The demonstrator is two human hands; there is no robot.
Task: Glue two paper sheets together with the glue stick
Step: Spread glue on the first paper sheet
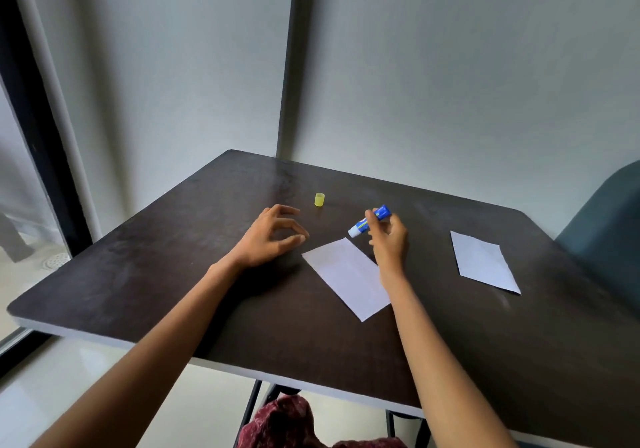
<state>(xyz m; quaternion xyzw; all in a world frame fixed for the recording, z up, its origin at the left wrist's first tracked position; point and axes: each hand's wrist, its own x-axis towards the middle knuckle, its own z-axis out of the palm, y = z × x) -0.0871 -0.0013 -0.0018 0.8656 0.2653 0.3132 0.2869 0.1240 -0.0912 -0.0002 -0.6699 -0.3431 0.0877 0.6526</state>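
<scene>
Pale grey walls meet in a corner behind a dark brown rectangular table [173,274], with a window frame at nine o'clock and the edge of a teal chair [609,226] at three o'clock.

At the table's centre lies a white rectangular paper sheet [346,279], turned at an angle, with its far corner just under the working hand; this looks like the sheet chosen to receive glue. A second white paper sheet [485,262] lies well apart at three o'clock from the first, probably kept aside so it stays clean until pressing. A small yellow plastic cap [319,200] stands upright at eleven o'clock from the first sheet, out of the way of the strokes.

In the right hand [389,239] is a blue-labelled glue stick with a white tip [370,220], pinched between thumb and fingers around its barrel. It is tilted, its uncapped white end pointing down toward eight o'clock and hovering above the near sheet's far corner, apparently not yet touching. The wrist is raised and the forearm reaches in from five o'clock.

Resting at nine o'clock from the sheet's far corner, the left hand [273,239] holds nothing, its fingers loosely curled and slightly spread, probably ready to steady the paper. Its forearm comes in from seven o'clock.
</scene>
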